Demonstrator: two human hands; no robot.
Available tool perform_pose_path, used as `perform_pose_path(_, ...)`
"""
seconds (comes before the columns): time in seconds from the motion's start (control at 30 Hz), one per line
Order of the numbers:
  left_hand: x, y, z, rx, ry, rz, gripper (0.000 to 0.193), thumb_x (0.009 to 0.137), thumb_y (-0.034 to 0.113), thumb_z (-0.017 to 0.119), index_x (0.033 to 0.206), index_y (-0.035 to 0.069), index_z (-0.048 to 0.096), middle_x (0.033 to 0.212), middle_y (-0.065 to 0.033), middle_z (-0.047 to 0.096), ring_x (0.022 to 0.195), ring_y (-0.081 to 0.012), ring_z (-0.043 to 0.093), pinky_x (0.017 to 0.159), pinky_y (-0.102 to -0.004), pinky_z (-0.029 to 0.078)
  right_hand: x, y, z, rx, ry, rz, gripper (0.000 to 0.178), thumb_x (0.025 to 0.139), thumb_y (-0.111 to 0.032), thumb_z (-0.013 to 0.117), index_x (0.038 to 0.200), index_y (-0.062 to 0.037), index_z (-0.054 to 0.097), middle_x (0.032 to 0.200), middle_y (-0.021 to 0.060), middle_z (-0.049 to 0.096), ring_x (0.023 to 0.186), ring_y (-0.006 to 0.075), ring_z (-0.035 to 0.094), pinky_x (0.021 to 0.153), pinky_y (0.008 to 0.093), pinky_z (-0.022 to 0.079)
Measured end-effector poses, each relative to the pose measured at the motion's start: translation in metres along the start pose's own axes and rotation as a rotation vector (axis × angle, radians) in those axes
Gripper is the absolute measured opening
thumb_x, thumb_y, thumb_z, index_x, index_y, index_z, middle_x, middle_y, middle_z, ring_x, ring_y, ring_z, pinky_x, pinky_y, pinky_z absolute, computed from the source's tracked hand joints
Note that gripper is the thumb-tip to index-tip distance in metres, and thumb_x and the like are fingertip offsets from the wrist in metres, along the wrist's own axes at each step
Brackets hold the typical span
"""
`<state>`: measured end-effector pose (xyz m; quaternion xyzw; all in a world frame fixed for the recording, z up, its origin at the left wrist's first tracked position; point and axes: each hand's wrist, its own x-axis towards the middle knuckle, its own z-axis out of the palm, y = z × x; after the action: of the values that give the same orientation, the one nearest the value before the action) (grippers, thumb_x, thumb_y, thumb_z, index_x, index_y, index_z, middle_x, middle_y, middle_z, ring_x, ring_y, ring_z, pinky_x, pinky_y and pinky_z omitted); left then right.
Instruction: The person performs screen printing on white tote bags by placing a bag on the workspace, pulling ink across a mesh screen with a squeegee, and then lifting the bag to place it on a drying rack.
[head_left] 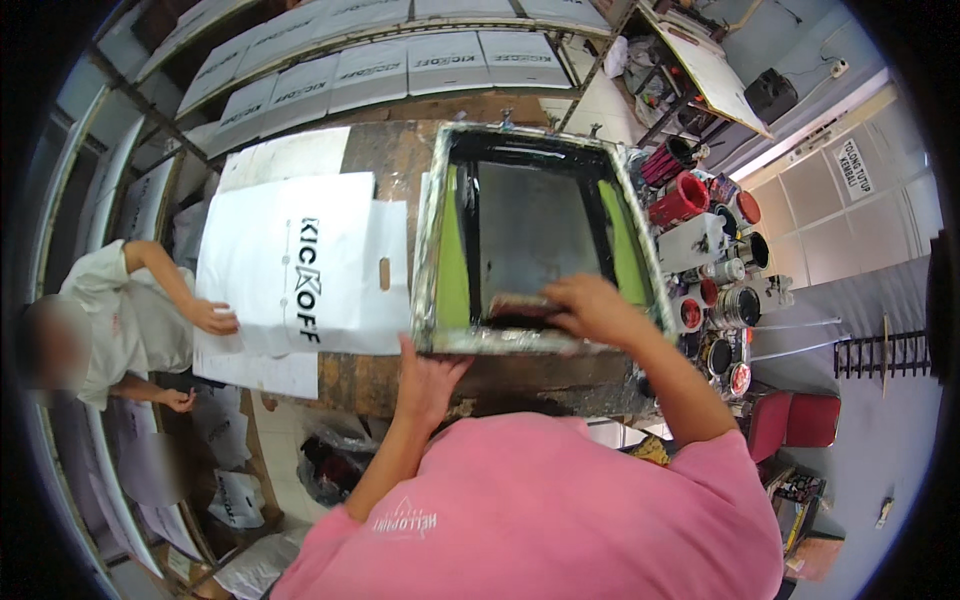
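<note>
**Presently: screen frame and squeegee, printing table**

Item, screen-printing frame (pixel 437 245): lies flat on the brown table (pixel 380 160), centre, its mesh dark with ink and green tape down both sides. Flat, most likely, so the mesh presses on the sheet beneath.

Item, squeegee (pixel 520 305): at the frame's near edge, across the mesh. Your right hand (pixel 592 308) reaches over the frame's near rail, fingers curled closed around the squeegee.

Item, left hand (pixel 428 380): your palm is braced against the frame's near left corner, fingers spread wide, seemingly to steady it.

Item, white carrier bag (pixel 300 265): left of the frame, flat, black lettering up; another person's hand (pixel 213 317) rests on its left edge.

Item, ink tins (pixel 715 270): clustered right of the frame, within reach.

Item, printed bags (pixel 400 65): racked in rows, far side.
</note>
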<state>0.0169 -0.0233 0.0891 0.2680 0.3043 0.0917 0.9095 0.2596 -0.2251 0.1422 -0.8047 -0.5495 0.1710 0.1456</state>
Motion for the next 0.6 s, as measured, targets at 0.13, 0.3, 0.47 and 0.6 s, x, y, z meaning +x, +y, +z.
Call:
perform_pose_path(0.13,0.018,-0.037,-0.069,0.006,0.176,-0.182,0.097,0.097,0.083,0.040,0.161,0.011,0.031,0.151,-0.0208,0.047,0.134,-0.0361,0.053,0.117,-0.0524,0.041,0.056,0.067,0.050,0.102,0.169,0.088,0.044,0.091,-0.018,0.071,0.134,-0.0147,0.064,0.114,0.0161,0.072,0.108,0.0405,0.066,0.093,0.0515,0.053)
perform_pose_path(0.3,0.027,-0.041,-0.065,0.174,0.353,-0.221,0.098,0.097,0.083,0.037,0.157,0.006,0.035,0.142,-0.0222,0.054,0.130,-0.0364,0.057,0.110,-0.0504,0.048,0.197,0.181,0.054,-0.127,0.384,0.032,0.038,0.092,-0.017,0.066,0.129,-0.0195,0.064,0.106,0.0113,0.070,0.103,0.0362,0.066,0.086,0.0515,0.054)
perform_pose_path(0.47,0.021,-0.045,-0.065,0.225,0.428,-0.200,0.098,0.097,0.084,0.034,0.153,0.004,0.040,0.135,-0.0210,0.060,0.123,-0.0353,0.062,0.106,-0.0492,0.051,0.282,0.235,0.050,-0.274,0.363,0.076,0.033,0.095,-0.027,0.068,0.126,-0.0205,0.066,0.104,0.0094,0.071,0.102,0.0337,0.068,0.082,0.0499,0.056)
perform_pose_path(0.6,0.021,-0.045,-0.053,0.213,0.400,-0.163,0.097,0.098,0.084,0.034,0.147,0.002,0.047,0.129,-0.0196,0.065,0.120,-0.0320,0.065,0.105,-0.0480,0.051,0.280,0.218,0.064,-0.256,0.370,0.157,0.040,0.095,-0.052,0.066,0.118,-0.0186,0.068,0.103,0.0107,0.070,0.102,0.0333,0.068,0.080,0.0492,0.058)
